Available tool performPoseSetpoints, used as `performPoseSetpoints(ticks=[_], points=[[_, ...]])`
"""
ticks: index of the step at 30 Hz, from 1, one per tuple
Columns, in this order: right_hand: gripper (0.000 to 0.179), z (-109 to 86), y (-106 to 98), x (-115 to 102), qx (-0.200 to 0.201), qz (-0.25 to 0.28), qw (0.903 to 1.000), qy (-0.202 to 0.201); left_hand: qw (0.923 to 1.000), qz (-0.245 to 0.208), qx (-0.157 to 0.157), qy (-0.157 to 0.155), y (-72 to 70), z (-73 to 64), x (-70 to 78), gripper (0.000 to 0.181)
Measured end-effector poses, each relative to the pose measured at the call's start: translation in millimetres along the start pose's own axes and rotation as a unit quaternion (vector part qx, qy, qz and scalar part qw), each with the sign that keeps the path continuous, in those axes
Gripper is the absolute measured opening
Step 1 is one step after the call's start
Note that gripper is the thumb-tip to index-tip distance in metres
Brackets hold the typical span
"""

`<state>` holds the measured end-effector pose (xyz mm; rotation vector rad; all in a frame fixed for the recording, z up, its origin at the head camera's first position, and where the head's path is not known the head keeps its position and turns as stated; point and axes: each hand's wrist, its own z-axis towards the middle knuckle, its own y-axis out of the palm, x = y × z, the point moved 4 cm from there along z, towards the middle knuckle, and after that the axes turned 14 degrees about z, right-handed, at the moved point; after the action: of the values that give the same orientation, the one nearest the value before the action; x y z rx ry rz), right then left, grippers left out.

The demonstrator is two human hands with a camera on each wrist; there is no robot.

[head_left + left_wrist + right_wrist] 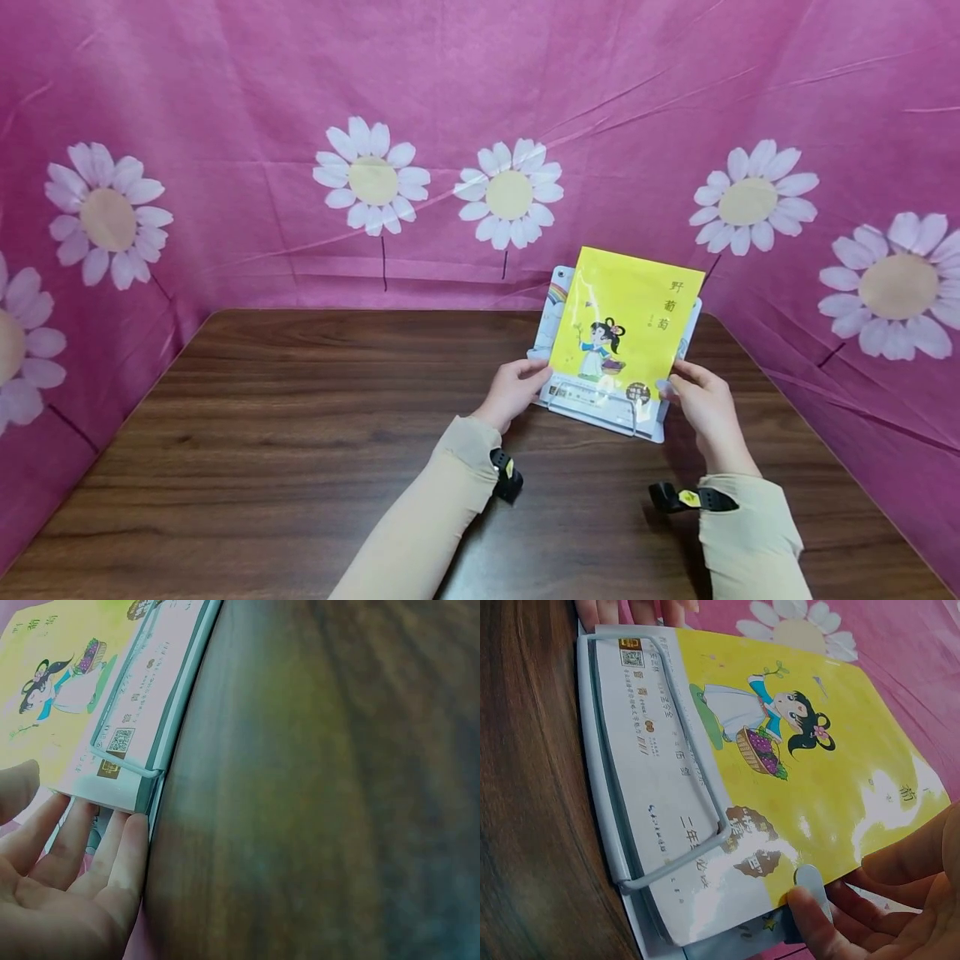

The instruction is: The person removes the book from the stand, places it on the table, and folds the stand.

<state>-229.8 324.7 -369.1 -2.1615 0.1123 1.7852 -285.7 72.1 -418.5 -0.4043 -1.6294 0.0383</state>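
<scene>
A yellow picture book with a drawn girl and a basket of grapes leans face forward on a light book stand. At the foot of the stand, a pale wire holder crosses the lower part of the cover. My left hand holds the book's left edge, its thumb near the cover and its fingertips at the edge. By the right edge, my right hand pinches a small grey tab of the stand, some fingers partly hidden behind the book.
Dark wood table lies under the stand, which is at the table's right rear. A pink cloth with large daisies hangs around the back and sides. Black camera straps are on both wrists.
</scene>
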Motion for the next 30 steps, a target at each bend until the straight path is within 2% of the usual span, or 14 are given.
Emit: performPoseSetpoints(ticks=[5,10,18,26,30], points=[[0.052,-0.7,5,1,0.043,0.008,0.9990,0.004,0.9997,0.017,0.011,-0.010,0.0,1.5,-1.2,0.032],[0.052,-1.6,8,0,0.078,0.012,0.9968,0.007,0.9994,0.025,0.022,-0.005,1.0,2.2,-1.4,0.032],[0.051,-0.2,12,2,0.090,0.043,0.9949,-0.016,0.9987,-0.023,0.045,0.004,-1.3,4.1,-7.5,0.032],[0.049,1.3,14,2,0.094,0.062,0.9927,-0.043,0.9969,-0.037,0.070,0.003,-7.0,6.2,-8.2,0.029],[0.052,1.6,15,2,0.100,0.077,0.9909,-0.046,0.9967,-0.036,0.073,0.009,-10.3,6.7,-6.6,0.029]])
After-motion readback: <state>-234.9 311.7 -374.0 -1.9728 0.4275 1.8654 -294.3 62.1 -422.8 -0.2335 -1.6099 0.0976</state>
